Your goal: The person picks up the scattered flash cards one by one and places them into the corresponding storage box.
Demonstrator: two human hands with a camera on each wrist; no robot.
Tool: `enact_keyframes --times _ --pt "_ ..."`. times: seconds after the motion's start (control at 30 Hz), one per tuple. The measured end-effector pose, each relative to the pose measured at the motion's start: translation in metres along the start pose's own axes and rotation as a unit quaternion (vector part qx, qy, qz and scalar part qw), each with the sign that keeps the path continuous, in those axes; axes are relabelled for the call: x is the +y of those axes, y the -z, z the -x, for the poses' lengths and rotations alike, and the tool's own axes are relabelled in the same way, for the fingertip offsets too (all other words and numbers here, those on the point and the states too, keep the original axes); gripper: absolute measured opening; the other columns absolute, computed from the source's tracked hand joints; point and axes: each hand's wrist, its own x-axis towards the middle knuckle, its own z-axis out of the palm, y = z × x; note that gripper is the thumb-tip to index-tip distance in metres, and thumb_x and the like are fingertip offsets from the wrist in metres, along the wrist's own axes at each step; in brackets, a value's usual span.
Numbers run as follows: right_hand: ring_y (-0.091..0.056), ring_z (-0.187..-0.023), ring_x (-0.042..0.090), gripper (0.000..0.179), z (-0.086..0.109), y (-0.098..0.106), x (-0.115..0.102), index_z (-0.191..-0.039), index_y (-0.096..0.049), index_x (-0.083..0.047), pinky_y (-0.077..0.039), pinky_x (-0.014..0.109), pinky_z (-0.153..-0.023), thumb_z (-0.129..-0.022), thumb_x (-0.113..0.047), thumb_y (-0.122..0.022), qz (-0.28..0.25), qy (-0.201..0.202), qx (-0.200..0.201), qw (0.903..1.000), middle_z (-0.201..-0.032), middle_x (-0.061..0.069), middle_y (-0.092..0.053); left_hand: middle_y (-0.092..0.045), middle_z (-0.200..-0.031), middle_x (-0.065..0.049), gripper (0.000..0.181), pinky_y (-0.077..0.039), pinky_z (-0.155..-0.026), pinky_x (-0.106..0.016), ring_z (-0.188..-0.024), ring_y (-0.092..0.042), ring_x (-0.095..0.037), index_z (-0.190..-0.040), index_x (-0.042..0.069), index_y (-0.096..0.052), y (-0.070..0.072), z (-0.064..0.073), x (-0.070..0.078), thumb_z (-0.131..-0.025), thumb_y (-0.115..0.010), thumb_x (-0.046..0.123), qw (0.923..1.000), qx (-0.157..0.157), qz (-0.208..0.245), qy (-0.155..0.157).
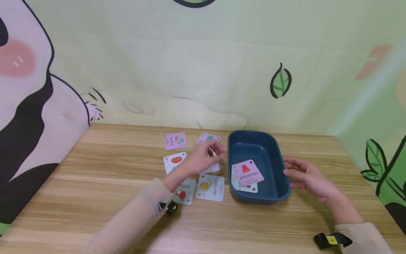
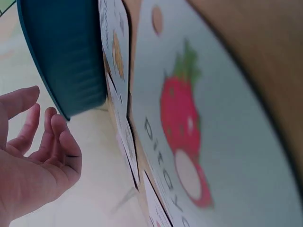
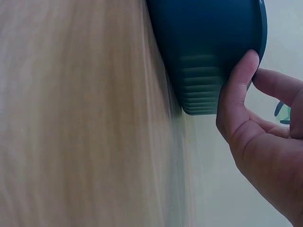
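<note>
My left hand [image 1: 204,157] hovers over the cards just left of a dark blue bin [image 1: 258,197], fingers loosely bent, nothing held. Partly hidden beneath it are a purple card [image 1: 206,137] and a white card [image 1: 214,168]. Nearer lie the durian card [image 1: 210,187] and the pitaya card [image 2: 218,142], large in the left wrist view. My right hand [image 1: 309,178] touches the bin's right side from outside, its thumb [image 3: 246,71] against the wall near the rim. Inside the bin, a purple pajamas card [image 1: 248,173] overlaps a white card [image 1: 252,188].
A purple socks card [image 1: 175,140] lies at the back left of the group, and a white card with a reddish oval picture [image 1: 174,160] sits before it, partly covered by the left forearm. The wooden table [image 1: 104,169] meets a printed backdrop [image 1: 142,70] behind.
</note>
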Motion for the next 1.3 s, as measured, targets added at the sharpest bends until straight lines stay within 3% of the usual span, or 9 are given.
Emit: enact_keyframes --times 0.17,0.43,0.63,1.03,1.3 --pt "-0.065 -0.090 0.017 0.057 0.000 0.001 0.002 -0.149 -0.028 0.017 -0.059 0.031 -0.072 -0.105 -0.003 -0.056 -0.009 0.007 -0.002 0.9999 -0.115 0.010 -0.057 -0.065 -0.102 -0.003 0.014 -0.050 -0.082 -0.035 -0.094 -0.058 -0.023 -0.109 0.009 -0.067 0.012 0.001 -0.008 -0.097 -0.073 0.012 0.9995 0.005 -0.008 0.031" --pt "-0.065 -0.091 0.016 0.057 0.000 0.001 0.001 -0.149 -0.029 0.016 -0.059 0.031 -0.073 -0.105 -0.005 -0.057 -0.002 0.000 0.004 1.0000 -0.116 0.010 -0.055 -0.064 -0.105 -0.008 0.024 -0.051 -0.080 -0.034 -0.095 -0.060 -0.025 -0.116 0.001 -0.065 0.037 0.000 -0.027 -0.098 -0.069 0.016 0.9980 -0.007 -0.016 0.061" --pt "-0.066 -0.091 0.016 0.057 0.000 0.000 0.002 -0.149 -0.029 0.017 -0.059 0.032 -0.074 -0.104 -0.006 -0.057 -0.005 0.004 -0.002 1.0000 -0.115 0.009 -0.058 -0.064 -0.104 -0.010 0.022 -0.050 -0.083 -0.037 -0.097 -0.061 -0.027 -0.113 0.002 -0.066 0.053 0.001 -0.040 -0.096 -0.071 0.017 0.9961 0.012 -0.031 0.082" --pt "-0.065 -0.091 0.016 0.058 -0.001 0.001 0.002 -0.150 -0.030 0.015 -0.059 0.032 -0.074 -0.105 -0.007 -0.058 -0.001 0.001 0.003 1.0000 -0.115 0.010 -0.055 -0.064 -0.111 -0.013 0.024 -0.052 -0.084 -0.038 -0.100 -0.061 -0.028 -0.117 0.005 -0.065 0.072 0.001 -0.057 -0.097 -0.069 0.018 0.9899 0.049 -0.037 0.128" --pt "-0.066 -0.091 0.016 0.057 -0.002 0.000 0.004 -0.149 -0.030 0.016 -0.059 0.032 -0.074 -0.104 -0.006 -0.057 -0.003 0.007 -0.002 1.0000 -0.115 0.010 -0.057 -0.064 -0.112 -0.015 0.027 -0.051 -0.082 -0.037 -0.100 -0.059 -0.028 -0.121 0.000 -0.064 0.079 0.003 -0.063 -0.098 -0.067 0.016 0.9863 0.068 -0.045 0.144"
